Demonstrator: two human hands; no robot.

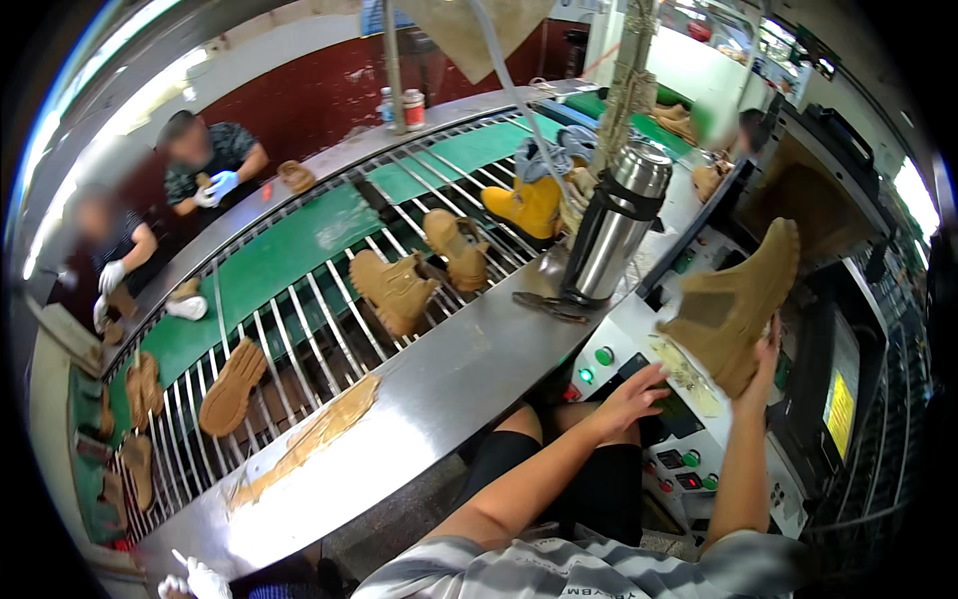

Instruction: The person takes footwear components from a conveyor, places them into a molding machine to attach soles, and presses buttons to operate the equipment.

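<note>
My right hand grips a tan ankle boot with a darker side panel. The boot is tilted, its toe pointing up and its sole facing right. My left hand is apart from it, with fingers stretched over the white control panel and nothing visible in them. Green buttons sit on that panel just beyond the left fingers. Black machine housing stands right beside my right hand.
A steel thermos stands on the metal ledge beside black-handled pliers. Beyond the ledge, metal rollers carry tan boots, a yellow boot and a sole-up shoe. Two gloved co-workers are across the line; another gloved hand is lower left.
</note>
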